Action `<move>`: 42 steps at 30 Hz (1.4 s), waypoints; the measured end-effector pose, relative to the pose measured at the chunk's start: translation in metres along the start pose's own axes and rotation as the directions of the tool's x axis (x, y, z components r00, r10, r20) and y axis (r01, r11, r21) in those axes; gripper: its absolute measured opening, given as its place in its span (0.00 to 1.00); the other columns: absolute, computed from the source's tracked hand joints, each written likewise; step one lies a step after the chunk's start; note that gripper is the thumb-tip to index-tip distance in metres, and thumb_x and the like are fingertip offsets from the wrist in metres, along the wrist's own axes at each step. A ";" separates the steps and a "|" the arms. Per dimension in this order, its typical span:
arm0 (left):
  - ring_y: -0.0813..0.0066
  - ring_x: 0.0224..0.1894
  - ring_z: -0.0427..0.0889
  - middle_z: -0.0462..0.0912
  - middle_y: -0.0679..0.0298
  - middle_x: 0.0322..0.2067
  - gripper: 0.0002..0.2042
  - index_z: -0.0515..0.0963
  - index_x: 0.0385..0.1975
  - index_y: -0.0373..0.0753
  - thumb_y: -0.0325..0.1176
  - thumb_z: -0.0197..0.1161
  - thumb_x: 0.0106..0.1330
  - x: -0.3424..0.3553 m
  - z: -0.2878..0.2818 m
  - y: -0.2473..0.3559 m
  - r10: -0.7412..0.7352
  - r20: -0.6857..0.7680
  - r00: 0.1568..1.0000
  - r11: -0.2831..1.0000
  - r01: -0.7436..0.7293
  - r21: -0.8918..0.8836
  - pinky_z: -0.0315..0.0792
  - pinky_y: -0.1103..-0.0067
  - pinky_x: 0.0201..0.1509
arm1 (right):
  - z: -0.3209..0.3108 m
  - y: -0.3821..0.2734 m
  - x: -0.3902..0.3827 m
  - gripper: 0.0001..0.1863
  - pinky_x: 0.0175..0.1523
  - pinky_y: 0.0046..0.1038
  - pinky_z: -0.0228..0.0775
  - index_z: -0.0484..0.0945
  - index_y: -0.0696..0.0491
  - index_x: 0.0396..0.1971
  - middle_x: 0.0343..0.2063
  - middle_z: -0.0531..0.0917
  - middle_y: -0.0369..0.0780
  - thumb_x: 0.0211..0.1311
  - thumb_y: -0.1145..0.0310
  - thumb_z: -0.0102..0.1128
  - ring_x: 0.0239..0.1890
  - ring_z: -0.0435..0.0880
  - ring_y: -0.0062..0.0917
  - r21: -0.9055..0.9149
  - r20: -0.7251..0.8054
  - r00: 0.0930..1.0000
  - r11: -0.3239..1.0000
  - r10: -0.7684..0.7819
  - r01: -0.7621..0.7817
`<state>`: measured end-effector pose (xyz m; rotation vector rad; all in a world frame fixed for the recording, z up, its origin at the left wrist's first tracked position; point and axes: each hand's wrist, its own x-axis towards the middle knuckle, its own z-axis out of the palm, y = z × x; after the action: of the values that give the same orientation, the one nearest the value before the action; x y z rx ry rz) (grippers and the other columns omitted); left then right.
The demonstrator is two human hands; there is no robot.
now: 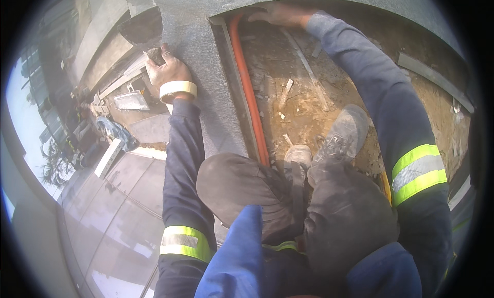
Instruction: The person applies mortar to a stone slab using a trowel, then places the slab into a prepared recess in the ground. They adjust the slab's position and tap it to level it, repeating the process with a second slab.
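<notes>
My left hand [174, 71] is closed around a small rough grey lump [154, 55], perhaps stone or mortar, beside a grey slab-like surface [198, 66]. A roll of cream tape [178, 89] sits around my left wrist. On the far side of the rectangular opening, my right hand [288, 14] reaches in under the slab edge. Its fingers are at the upper bend of an orange flexible pipe [246, 87] and seem closed on it, though shadow partly hides them. The pipe runs down along the opening's left edge toward my knees.
My shoes [342, 130] stand on brown dirt [309, 92] strewn with wood scraps [285, 94]. A grey plank [435, 79] lies at the right. Left are large pale tiles [123, 205], a white slotted bar [108, 158] and a blue plastic bundle [117, 132].
</notes>
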<state>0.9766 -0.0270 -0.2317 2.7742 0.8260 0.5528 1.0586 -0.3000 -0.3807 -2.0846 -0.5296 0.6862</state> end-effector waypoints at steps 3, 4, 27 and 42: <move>0.45 0.61 0.79 0.80 0.39 0.58 0.32 0.73 0.62 0.25 0.49 0.65 0.71 0.001 -0.005 0.002 -0.006 0.037 0.999 1.000 0.007 -0.015 0.72 0.64 0.65 | 0.013 0.020 0.004 0.33 0.75 0.36 0.59 0.72 0.48 0.69 0.68 0.75 0.45 0.74 0.42 0.54 0.70 0.71 0.41 0.059 -0.046 0.996 0.995 -0.082 0.084; 0.45 0.61 0.79 0.80 0.39 0.58 0.32 0.73 0.62 0.25 0.48 0.66 0.71 0.001 -0.008 0.001 -0.013 0.059 0.998 1.000 0.014 -0.016 0.72 0.63 0.65 | 0.013 0.018 0.003 0.33 0.75 0.35 0.58 0.71 0.48 0.70 0.68 0.75 0.45 0.75 0.43 0.54 0.70 0.71 0.40 0.073 -0.034 0.997 0.995 -0.066 0.068; 0.44 0.53 0.83 0.85 0.43 0.49 0.27 0.80 0.51 0.30 0.52 0.65 0.70 -0.002 -0.014 0.002 0.033 0.010 0.999 0.993 -0.032 -0.112 0.75 0.62 0.58 | 0.017 -0.047 -0.076 0.29 0.59 0.37 0.74 0.76 0.56 0.64 0.53 0.84 0.50 0.73 0.50 0.58 0.54 0.84 0.42 -0.005 -0.254 0.955 0.987 0.155 -0.162; 0.47 0.48 0.85 0.85 0.48 0.44 0.20 0.80 0.47 0.33 0.45 0.68 0.70 -0.004 -0.015 0.005 0.054 -0.011 0.998 0.973 -0.055 -0.225 0.76 0.62 0.54 | 0.059 -0.147 -0.126 0.24 0.50 0.39 0.75 0.76 0.61 0.62 0.37 0.81 0.49 0.78 0.59 0.50 0.40 0.82 0.42 0.278 -0.433 0.895 0.960 0.106 0.020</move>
<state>0.9703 -0.0322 -0.2175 2.5944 0.6452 0.6214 0.9077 -0.2592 -0.2518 -1.9061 -0.1175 0.2662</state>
